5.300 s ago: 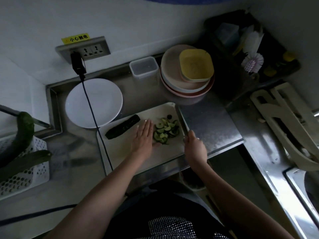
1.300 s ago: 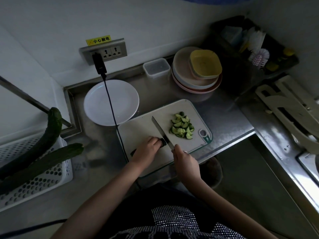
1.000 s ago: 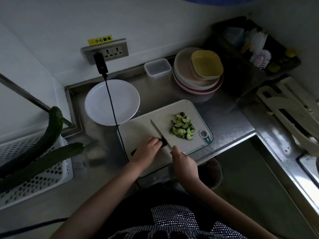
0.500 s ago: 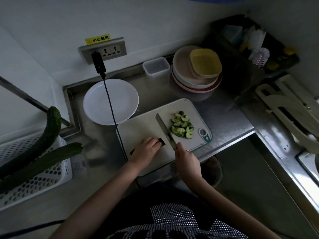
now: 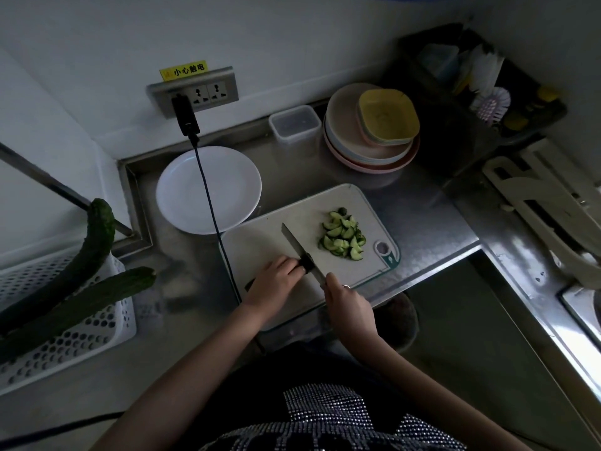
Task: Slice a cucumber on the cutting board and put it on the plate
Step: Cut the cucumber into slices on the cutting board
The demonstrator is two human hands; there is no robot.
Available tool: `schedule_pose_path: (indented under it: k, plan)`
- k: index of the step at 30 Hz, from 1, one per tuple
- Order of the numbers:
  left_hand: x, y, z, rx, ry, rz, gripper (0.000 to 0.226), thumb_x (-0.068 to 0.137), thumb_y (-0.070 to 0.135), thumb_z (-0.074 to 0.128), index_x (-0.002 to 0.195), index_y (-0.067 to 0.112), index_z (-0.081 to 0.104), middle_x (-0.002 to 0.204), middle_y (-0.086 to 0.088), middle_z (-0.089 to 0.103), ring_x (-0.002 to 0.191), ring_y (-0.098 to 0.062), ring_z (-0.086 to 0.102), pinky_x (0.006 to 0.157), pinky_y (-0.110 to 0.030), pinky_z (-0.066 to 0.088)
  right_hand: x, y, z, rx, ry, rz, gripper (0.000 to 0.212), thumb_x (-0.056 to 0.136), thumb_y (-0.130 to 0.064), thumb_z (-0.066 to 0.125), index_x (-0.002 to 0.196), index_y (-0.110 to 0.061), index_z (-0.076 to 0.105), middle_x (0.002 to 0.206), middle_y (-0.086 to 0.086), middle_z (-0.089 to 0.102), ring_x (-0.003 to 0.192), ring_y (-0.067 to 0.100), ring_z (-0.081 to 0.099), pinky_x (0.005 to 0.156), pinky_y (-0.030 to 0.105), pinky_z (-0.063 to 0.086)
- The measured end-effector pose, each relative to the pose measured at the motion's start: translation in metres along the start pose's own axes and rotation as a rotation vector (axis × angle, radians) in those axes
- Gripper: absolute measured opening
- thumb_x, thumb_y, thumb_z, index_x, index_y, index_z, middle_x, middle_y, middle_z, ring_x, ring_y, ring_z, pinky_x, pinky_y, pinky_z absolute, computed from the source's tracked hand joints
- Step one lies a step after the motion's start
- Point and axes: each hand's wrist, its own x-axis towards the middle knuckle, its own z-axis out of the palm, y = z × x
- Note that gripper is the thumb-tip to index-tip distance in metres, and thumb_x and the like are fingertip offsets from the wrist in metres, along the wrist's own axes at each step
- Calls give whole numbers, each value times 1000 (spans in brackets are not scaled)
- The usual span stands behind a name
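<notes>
A white cutting board (image 5: 260, 242) lies on the steel counter. My left hand (image 5: 273, 279) presses down on a dark cucumber piece (image 5: 305, 262), most of it hidden under my fingers. My right hand (image 5: 348, 301) grips the handle of a knife (image 5: 294, 242) whose blade rests across the cucumber's exposed end. A pile of cucumber slices (image 5: 343, 236) sits on the board's right part. An empty white plate (image 5: 182, 196) stands to the board's upper left.
A black cable (image 5: 211, 206) runs from the wall socket (image 5: 195, 94) across the plate and the board's left edge. A white basket (image 5: 65, 323) with two whole cucumbers (image 5: 87, 255) is at left. Stacked plates (image 5: 370, 151) and a clear container (image 5: 294, 122) stand behind the board.
The knife came back from beside the slice pile onto the cucumber's end. My left hand stayed on the cucumber piece. Earlier the whole piece lay free on the board.
</notes>
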Motion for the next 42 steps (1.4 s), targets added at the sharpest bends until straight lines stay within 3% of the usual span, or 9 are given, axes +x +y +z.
schedule_pose_path:
  k: [10,14,17,19,24,30,32,39,42]
  plan:
    - [0,1,1,-22,34,-2,37,72,10,42,97,7,69,90,-8,63,90,-22,45,62,-31,52,2,1,2,-31,-5,-12,17,102,-32,34,101,-16,38,85,12,64,77,35,64,57,38,45]
    - [-1,0,4,-45,39,-2,30,67,0,61,97,4,67,92,-11,62,90,-24,43,63,-33,55,8,1,5,-54,-63,18,8,100,-22,38,105,-17,36,90,12,64,83,34,64,61,39,48]
    - [-1,-3,6,-46,44,7,30,67,0,57,95,2,67,91,-13,62,90,-25,43,62,-35,56,10,3,5,-50,-93,30,7,99,-18,39,106,-17,36,93,12,64,86,34,64,61,38,46]
    - [0,-2,5,-53,42,3,33,62,-3,66,95,3,67,92,-12,62,90,-24,43,62,-34,55,9,3,3,-37,-80,29,5,100,-21,39,101,-18,35,91,13,64,85,34,64,62,38,46]
    - [-7,-7,3,54,35,79,28,75,12,45,90,8,69,90,-7,63,89,-22,46,64,-31,51,2,1,-3,59,36,22,16,102,-31,35,92,-20,32,83,12,64,77,36,63,57,36,42]
    - [-8,-6,2,53,46,53,28,73,14,43,95,10,61,87,-6,63,87,-21,45,63,-31,51,1,-1,-3,92,52,21,18,102,-33,35,89,-21,29,82,11,63,75,36,62,56,35,40]
    - [-8,-6,1,68,48,60,29,72,12,42,99,11,54,87,-6,63,87,-21,45,63,-31,51,2,-1,-1,72,38,15,18,102,-34,34,92,-19,33,82,11,63,76,36,62,57,35,41]
    - [-8,-7,4,113,30,40,34,72,14,41,95,8,65,86,-7,63,87,-22,44,61,-32,50,5,-4,0,-38,-36,-5,21,102,-33,32,107,-14,39,92,14,65,84,35,64,62,38,44]
    - [-7,-8,5,112,41,41,32,72,15,42,99,10,58,85,-8,62,87,-23,44,62,-32,51,6,-4,4,-105,-70,-30,19,103,-29,33,113,-13,38,96,12,65,85,34,64,61,38,44]
